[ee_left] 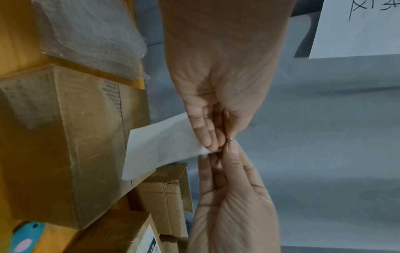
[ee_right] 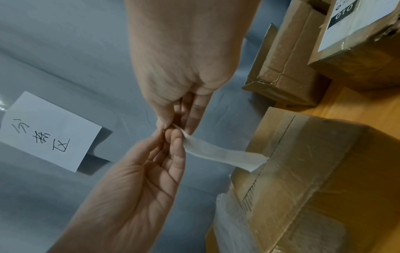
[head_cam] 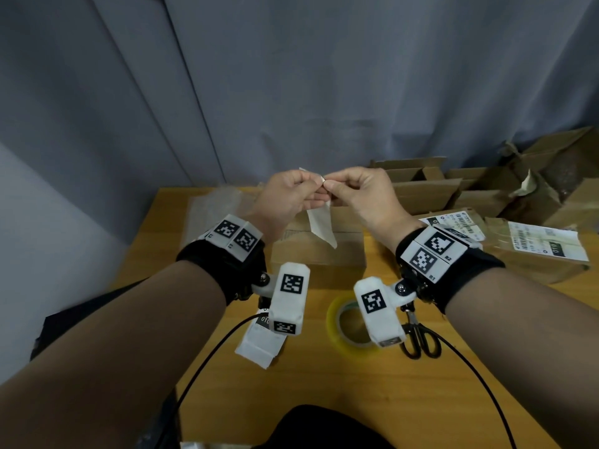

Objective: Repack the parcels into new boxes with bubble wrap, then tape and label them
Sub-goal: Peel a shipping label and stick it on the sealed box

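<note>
Both hands are raised over the table and pinch the top corner of a white label sheet [head_cam: 321, 225], which hangs down between them. My left hand [head_cam: 319, 192] grips the sheet from the left, and my right hand [head_cam: 330, 187] picks at its corner with thumb and forefinger. Under them stands a taped brown box [head_cam: 319, 251] with no label on top. In the left wrist view the label [ee_left: 164, 147] droops in front of the box [ee_left: 65, 145]. The right wrist view shows the label [ee_right: 220, 154] curling toward the box [ee_right: 314, 171].
A tape roll [head_cam: 348, 325], scissors [head_cam: 418, 335] and a stack of labels [head_cam: 259, 345] lie near me on the wooden table [head_cam: 317, 377]. Bubble wrap [head_cam: 210, 209] lies at the back left. Open empty boxes [head_cam: 421, 186] and labelled parcels [head_cam: 544, 251] crowd the right.
</note>
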Motion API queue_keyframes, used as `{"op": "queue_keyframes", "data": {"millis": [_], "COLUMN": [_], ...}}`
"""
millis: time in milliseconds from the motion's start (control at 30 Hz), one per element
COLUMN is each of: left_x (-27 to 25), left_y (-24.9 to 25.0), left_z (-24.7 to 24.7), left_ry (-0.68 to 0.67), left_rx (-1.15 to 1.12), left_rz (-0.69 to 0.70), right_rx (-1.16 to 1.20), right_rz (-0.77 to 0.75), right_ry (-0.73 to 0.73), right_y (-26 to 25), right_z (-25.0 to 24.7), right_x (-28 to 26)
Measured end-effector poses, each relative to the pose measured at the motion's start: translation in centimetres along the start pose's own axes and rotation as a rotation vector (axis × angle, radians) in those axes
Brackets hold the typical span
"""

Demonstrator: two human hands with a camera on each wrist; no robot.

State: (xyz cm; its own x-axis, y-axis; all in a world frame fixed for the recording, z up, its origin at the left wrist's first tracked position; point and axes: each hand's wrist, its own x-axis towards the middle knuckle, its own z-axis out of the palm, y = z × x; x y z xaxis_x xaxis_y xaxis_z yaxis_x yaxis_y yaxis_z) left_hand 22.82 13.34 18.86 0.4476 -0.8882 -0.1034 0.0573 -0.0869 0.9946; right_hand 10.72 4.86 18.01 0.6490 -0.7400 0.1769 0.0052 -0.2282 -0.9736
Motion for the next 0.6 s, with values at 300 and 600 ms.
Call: {"op": "queue_keyframes", "data": {"millis": [300, 600], "left_x": [0.01, 0.12], "left_y": [-0.24, -0.08], "left_z": [-0.15, -0.17], "left_ry": [-0.001, 0.032], "left_rx": [0.032, 0.094], "left_rz": [-0.014, -0.019], "right_rx": [0.011, 0.022], "right_rz": [0.032, 0.045], "right_ry": [-0.011, -0.063], "right_y": [0.39, 0.38], "right_z": [0.00, 0.06], "right_x": [0.02, 0.31]}}
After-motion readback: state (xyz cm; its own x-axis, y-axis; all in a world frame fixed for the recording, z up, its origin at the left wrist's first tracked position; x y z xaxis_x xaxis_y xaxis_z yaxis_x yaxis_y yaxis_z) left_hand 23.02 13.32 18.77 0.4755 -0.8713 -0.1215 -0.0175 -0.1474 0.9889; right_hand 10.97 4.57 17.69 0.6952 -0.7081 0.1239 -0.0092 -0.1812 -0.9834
